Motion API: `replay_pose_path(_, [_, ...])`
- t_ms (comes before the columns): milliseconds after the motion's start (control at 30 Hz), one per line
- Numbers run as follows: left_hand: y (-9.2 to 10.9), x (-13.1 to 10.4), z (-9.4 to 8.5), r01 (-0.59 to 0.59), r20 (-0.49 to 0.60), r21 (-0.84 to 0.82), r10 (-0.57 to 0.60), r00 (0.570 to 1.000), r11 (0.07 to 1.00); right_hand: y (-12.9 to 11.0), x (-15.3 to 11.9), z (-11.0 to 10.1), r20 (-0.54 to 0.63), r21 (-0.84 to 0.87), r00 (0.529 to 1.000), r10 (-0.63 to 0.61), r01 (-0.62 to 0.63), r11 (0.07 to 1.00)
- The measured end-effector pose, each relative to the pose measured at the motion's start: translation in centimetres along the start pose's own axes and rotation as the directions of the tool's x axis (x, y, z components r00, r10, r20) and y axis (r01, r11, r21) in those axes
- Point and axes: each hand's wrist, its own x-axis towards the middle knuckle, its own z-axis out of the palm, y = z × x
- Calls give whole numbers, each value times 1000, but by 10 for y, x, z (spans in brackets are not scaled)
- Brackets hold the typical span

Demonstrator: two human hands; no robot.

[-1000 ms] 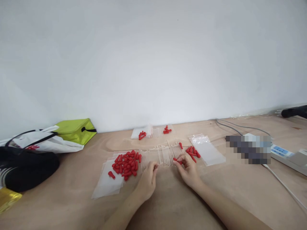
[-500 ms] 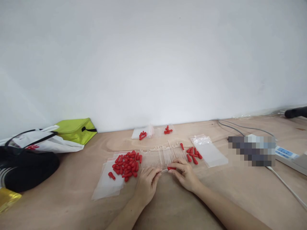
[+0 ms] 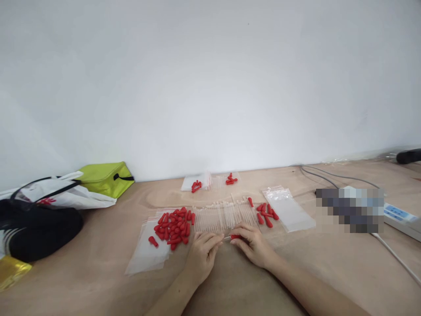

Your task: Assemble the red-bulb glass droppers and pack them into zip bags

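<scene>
My left hand (image 3: 204,252) is closed in a pinch on a thin clear glass dropper tube (image 3: 226,238), mostly hidden by the fingers. A red rubber dropper bulb (image 3: 235,237) is pinched in my right hand (image 3: 251,245), in line with the tube's end. Whether the tube has gone into the bulb I cannot tell. Just beyond both hands lies a row of clear glass tubes (image 3: 210,218). To the left, a heap of red rubber bulbs (image 3: 177,226) rests partly on clear zip bags (image 3: 144,256). A smaller group of red bulbs (image 3: 268,214) lies right of the row.
More zip bags (image 3: 291,213) lie at the right. Near the wall are further red bulbs (image 3: 196,186) and tubes. A green bag (image 3: 105,177), white bag (image 3: 92,199) and black cap (image 3: 42,232) stand left. A power strip (image 3: 399,215) and cables (image 3: 394,254) lie right.
The hands keep their grips, and the bulb and tube stay end to end. My right fingers now cover more of the bulb. The view has shifted slightly.
</scene>
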Motion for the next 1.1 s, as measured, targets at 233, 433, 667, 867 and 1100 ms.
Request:
replay_pose_path(233, [0,-1,1,-41,5,-36,41,999,999,4,-3,0,29,-36,999,-46,47,998])
replay_pose_path(433, [2,0,-5,-74,56,0,74,996,997,9,-7,3,19,-138,993,-119,121,983])
replay_pose_path(667, [4,0,-9,-51,111,9,50,993,999,6,-6,1,58,-354,983,-176,185,917])
replay_pose_path(867, [9,1,-11,-51,121,41,46,992,998,0,-6,-1,66,-372,983,-172,184,910])
replay_pose_path(1100, [8,-2,-5,-77,79,1,77,994,997,-3,-5,0,86,-334,980,-179,198,921])
